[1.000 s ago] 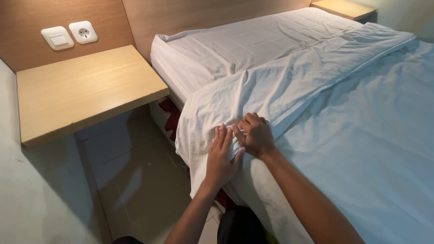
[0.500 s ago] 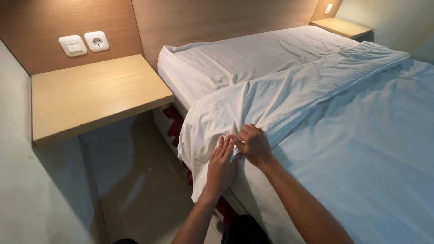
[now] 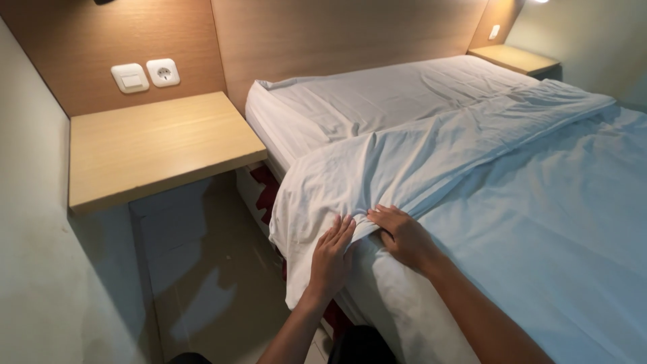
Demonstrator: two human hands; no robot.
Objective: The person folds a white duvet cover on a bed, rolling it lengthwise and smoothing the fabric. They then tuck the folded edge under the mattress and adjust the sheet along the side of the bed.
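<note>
Sheet: white folded-back top sheet lies across the bed, its corner hanging over the near side edge.
Change: both hands sat bunched together on the hem a second ago; now they spread flatter, suggesting smoothing.
Left hand: open palm pressed on the hanging corner, gripping nothing.
Right hand: fingers pressed on the hem; whether they pinch it, I cannot tell.
Axis: fold runs diagonally from the hands toward the far bedside shelf.

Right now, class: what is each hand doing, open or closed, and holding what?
Left hand: open, fingers flat on the hanging edge of the white sheet.
Right hand: palm down, fingers curled on the sheet's fold at the mattress edge; a firm grip cannot be told.
</note>
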